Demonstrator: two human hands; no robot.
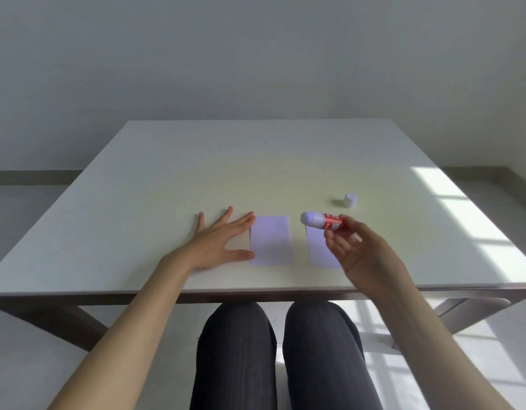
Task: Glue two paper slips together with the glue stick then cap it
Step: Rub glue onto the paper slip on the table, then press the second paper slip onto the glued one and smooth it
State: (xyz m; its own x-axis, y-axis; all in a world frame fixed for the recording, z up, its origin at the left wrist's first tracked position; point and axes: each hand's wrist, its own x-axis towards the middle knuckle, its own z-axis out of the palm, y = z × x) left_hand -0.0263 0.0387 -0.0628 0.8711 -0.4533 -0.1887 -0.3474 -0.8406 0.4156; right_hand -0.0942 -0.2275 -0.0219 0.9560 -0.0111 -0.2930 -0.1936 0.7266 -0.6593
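Two pale lilac paper slips lie side by side near the table's front edge: the left slip and the right slip, partly hidden by my right hand. My left hand rests flat on the table with fingers spread, its fingertips and thumb touching the left slip's left edge. My right hand holds a red glue stick above the right slip, lying sideways with its uncapped white tip pointing left. The white cap stands alone on the table behind and to the right.
The white table reaches back to a plain wall. Sunlight falls across its right side. My knees in dark trousers show under the front edge.
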